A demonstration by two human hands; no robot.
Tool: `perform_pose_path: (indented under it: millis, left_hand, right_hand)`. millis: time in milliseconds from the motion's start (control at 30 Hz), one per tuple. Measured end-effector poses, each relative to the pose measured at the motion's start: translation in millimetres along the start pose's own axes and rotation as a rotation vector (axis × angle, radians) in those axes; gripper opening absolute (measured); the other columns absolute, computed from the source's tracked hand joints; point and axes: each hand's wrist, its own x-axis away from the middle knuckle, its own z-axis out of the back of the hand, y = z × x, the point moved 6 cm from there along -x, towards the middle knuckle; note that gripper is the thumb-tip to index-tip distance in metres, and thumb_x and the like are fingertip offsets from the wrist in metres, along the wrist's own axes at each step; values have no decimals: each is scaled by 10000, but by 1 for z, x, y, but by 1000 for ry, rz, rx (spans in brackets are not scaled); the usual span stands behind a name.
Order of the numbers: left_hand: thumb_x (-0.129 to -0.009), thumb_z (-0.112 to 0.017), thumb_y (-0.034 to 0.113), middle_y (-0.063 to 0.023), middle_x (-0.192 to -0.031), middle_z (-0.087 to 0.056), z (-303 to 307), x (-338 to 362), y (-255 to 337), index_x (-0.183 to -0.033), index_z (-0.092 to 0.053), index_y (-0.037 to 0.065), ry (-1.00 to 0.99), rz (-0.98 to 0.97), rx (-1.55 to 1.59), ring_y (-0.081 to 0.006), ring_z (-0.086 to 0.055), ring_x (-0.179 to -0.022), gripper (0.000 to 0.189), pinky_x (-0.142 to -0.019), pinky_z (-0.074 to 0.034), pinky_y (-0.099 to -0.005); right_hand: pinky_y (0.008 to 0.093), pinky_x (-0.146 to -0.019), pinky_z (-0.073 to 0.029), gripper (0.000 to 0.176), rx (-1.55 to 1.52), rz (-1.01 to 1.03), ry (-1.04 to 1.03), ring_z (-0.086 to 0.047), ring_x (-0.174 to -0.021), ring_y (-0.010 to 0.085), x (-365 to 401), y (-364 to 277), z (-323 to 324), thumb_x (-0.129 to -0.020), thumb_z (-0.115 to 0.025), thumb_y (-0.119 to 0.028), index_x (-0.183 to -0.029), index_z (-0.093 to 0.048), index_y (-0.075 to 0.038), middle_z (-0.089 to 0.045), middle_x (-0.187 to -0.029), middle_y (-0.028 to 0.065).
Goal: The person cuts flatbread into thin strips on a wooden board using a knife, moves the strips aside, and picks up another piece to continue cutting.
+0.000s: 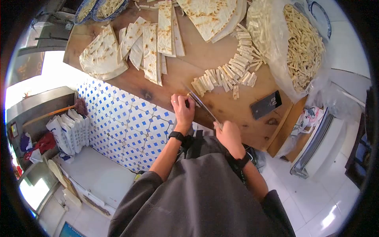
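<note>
Over on the left, blue-rimmed plates [106, 19] carry pale strips; far right, a clear bag [272, 75] bulges with cut strips [302, 47]. Across the wooden table [175, 71]: flatbread [103, 55] at left, then my left hand [183, 110], fingers curled beside the blade, what they pin I can't tell; my right hand [229, 136] grips the knife [205, 106]. Loose strips [227, 75] curve beyond, phone [266, 105] rightward. Blue-and-white tiles [118, 118] lie below left.

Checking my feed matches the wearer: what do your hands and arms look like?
Loose dark-grey sleeves end around the elbows. The left hand has a pale ring and a black watch at the wrist; the right hand a black wristband.
</note>
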Motion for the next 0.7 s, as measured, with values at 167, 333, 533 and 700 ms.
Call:
perform_pose_path:
  millis: [167,333,533,700]
  left_hand:
    - [-819,-625,9,-197,-877,-491,0,-1,2,-842,-475,-12,1,-44,11,-370,-484,-837,153,-751,-418,-449]
    - [-824,-533,-37,-203,-887,-490,2,0,3,-875,-485,-21,-3,-46,21,-372,-482,-844,72,-770,-411,-451]
    - [-807,-459,-76,-202,-891,-487,2,0,0,-896,-487,-24,-26,-34,37,-369,-475,-855,107,-785,-406,-451]
    - [-792,-493,-70,-198,-881,-480,2,-1,3,-890,-481,-21,-14,-38,49,-371,-472,-852,110,-782,-405,-453]
  right_hand:
    - [485,-569,-506,423,-63,-40,63,-629,-660,436,-11,-22,3,-890,-610,-334,-672,-615,29,-604,-660,260]
    - [498,-569,-508,462,-76,-33,41,-622,-640,450,4,-24,14,-899,-595,-331,-630,-616,44,-601,-644,278]
    - [499,-593,-512,450,-101,-34,-2,-627,-657,457,18,-19,12,-903,-585,-347,-681,-629,41,-607,-656,279]
    - [503,-613,-514,418,-43,-41,-36,-636,-680,452,25,-23,14,-902,-584,-351,-740,-641,30,-624,-691,275]
